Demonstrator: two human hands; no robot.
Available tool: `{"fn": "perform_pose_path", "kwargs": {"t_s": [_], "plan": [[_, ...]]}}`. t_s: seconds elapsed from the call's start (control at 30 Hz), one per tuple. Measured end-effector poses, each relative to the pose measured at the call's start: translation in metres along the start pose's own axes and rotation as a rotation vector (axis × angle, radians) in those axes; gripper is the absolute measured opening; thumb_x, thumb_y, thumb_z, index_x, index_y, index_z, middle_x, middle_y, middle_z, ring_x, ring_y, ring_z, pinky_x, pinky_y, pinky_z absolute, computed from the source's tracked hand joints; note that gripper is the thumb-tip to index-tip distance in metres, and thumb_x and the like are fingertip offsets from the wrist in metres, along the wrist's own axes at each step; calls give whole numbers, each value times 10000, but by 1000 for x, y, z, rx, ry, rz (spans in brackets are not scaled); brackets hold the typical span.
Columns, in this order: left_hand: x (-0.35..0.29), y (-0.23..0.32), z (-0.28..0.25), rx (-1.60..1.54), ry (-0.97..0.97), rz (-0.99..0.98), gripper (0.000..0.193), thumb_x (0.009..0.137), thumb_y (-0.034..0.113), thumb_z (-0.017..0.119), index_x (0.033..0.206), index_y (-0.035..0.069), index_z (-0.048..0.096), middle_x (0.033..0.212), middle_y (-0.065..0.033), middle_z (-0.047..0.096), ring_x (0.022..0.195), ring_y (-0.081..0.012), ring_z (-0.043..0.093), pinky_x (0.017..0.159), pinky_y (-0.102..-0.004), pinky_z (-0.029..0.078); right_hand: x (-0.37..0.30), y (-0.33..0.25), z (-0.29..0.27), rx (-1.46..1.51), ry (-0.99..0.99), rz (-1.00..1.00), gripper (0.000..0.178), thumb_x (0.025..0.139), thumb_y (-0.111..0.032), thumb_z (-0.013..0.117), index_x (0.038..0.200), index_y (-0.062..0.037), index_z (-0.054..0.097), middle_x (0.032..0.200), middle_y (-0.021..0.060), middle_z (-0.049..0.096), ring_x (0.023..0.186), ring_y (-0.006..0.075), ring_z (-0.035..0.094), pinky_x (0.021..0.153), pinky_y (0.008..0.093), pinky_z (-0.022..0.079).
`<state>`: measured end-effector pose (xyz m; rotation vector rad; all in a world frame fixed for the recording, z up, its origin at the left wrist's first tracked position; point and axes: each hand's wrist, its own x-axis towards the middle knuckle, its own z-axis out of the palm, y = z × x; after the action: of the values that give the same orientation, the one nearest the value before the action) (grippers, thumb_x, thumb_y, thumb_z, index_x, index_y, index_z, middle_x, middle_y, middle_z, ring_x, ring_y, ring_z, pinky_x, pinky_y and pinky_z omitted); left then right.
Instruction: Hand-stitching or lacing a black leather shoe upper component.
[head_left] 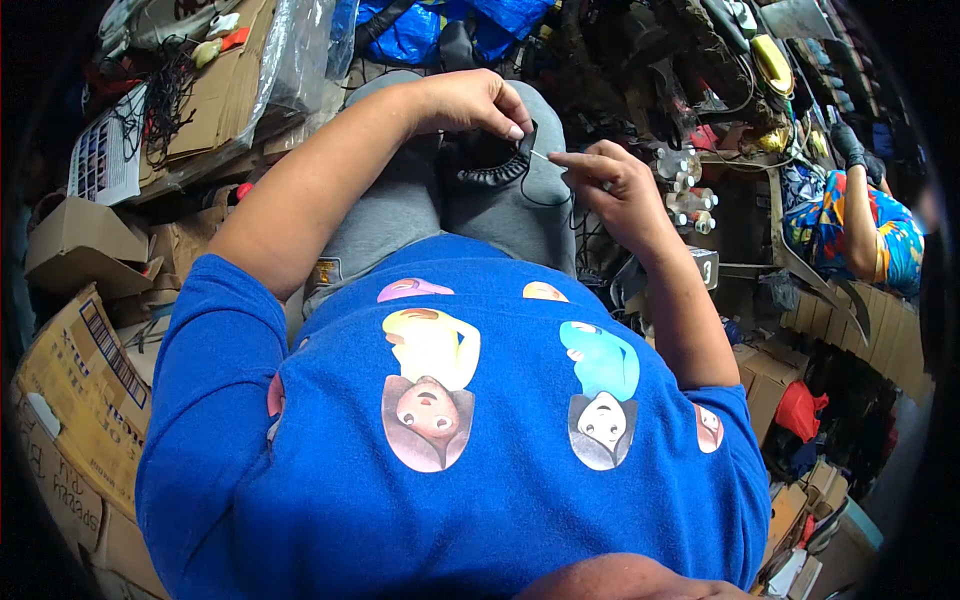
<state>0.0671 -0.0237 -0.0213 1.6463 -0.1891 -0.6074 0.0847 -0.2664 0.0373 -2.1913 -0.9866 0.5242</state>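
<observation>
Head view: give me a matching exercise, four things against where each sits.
Things:
1. left hand
2. right hand
3. brown cardboard boxes
4. small white spools

Places:
A. stacked along the person's left side
B. gripping the black ribbed shoe piece on the grey-trousered knees
C. pinching a thin pale needle with dark thread
D. clustered just beyond the right hand

Pairs: 1-B, 2-C, 3-A, 4-D

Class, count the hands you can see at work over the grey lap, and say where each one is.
2: the left hand pinches the black ribbed piece; the right hand, beside it, holds a thin needle with dark thread. Others may be hidden.
</observation>
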Motion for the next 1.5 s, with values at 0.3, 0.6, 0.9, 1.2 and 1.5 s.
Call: {"fn": "perform_pose_path", "kwargs": {"t_s": [0.3,0.6,0.9,1.2,1.5], "plan": [[2,2,-3,86,-51,-18,305,785,110,642,1064,-10,640,985,-76,656,907,-137,579,851,-269,428,13,6,6,-158,-17,-24,211,786,-57,612,975,-103,694,712,49,512,630,140,535,586,268,437],[4,6,-1,95,-66,-12,287,782,116,649,1046,3,651,932,-52,663,868,-113,582,792,-244,443,4,7,22,-136,57,52,228,732,-88,647,948,-136,701,759,110,582,712,267,611,650,348,485],[10,2,-5,112,-114,42,289,777,105,659,1040,-15,639,928,-53,660,852,-126,592,801,-255,457,25,34,14,72,-81,21,246,770,-70,638,1005,-124,686,773,68,560,785,187,583,703,298,462],[12,2,-8,97,-164,66,286,768,82,663,1036,-17,639,946,-67,666,877,-126,600,824,-264,459,36,70,21,823,-315,335,201,840,-96,609,1024,-28,653,961,23,643,922,104,540,878,251,390],[1,-2,2,342,134,113,227,773,160,678,944,12,648,841,-101,670,798,-157,615,755,-292,478,31,47,38,508,-54,149,184,764,-89,705,943,-52,688,833,-1,587,799,73,522,688,221,431]]}}
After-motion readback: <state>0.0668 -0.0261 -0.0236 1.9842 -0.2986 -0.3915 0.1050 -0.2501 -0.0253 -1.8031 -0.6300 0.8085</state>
